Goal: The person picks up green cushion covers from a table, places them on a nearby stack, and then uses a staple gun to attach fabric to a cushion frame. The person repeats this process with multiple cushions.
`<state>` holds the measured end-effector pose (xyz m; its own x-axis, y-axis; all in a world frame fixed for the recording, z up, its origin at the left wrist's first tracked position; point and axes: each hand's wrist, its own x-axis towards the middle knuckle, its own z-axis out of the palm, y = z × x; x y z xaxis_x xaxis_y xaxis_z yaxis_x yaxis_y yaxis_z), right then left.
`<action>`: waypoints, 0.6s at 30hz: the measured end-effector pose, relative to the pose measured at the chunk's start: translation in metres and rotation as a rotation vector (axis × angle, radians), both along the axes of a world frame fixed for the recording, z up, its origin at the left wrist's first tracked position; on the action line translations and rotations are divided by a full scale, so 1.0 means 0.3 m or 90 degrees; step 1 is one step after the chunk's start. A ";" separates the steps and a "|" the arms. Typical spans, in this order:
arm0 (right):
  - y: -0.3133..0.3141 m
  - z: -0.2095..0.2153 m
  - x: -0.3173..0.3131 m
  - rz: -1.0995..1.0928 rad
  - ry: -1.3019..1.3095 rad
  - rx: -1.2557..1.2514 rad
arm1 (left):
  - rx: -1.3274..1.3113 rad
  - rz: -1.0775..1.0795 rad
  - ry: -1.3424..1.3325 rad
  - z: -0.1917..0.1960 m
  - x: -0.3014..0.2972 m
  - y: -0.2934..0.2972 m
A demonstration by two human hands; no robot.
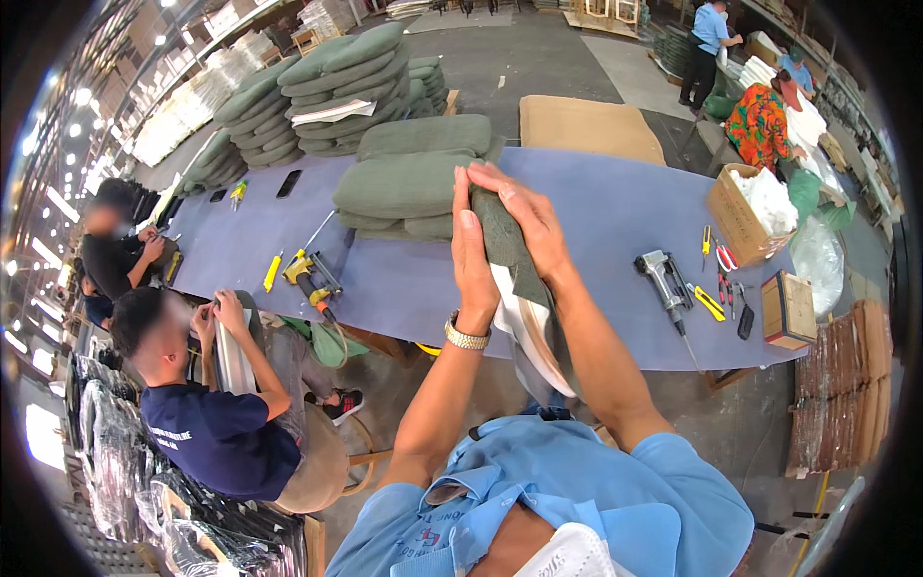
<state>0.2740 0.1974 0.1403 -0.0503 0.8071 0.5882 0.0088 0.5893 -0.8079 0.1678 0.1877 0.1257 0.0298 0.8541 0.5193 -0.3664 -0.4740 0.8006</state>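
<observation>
Between my palms, a dark green upholstered seat pad is held on edge, its white lining and a thin brownish layer showing at the lower end. My left hand presses its left face with the fingers straight and together. On the opposite face lies my right hand, the fingertips of both hands nearly meeting at the top. Just beyond and to the left, a low stack of green seat pads rests on the blue-grey table. The pad's lower end hangs over the table's near edge, towards my body.
A grey staple gun lies on the right beside pliers, a yellow cutter and cardboard boxes. At left are a yellow staple gun and a seated co-worker. Tall cushion stacks stand behind the table.
</observation>
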 end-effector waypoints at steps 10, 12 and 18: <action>0.307 -0.377 0.303 -0.447 0.062 -0.178 | -0.308 -0.053 0.134 -0.239 0.296 0.325; 0.397 -0.461 0.367 -0.507 0.074 -0.211 | -0.386 -0.090 0.157 -0.351 0.369 0.451; 0.586 -0.718 0.546 -0.416 0.324 -0.326 | -0.406 -0.044 0.416 -0.576 0.546 0.730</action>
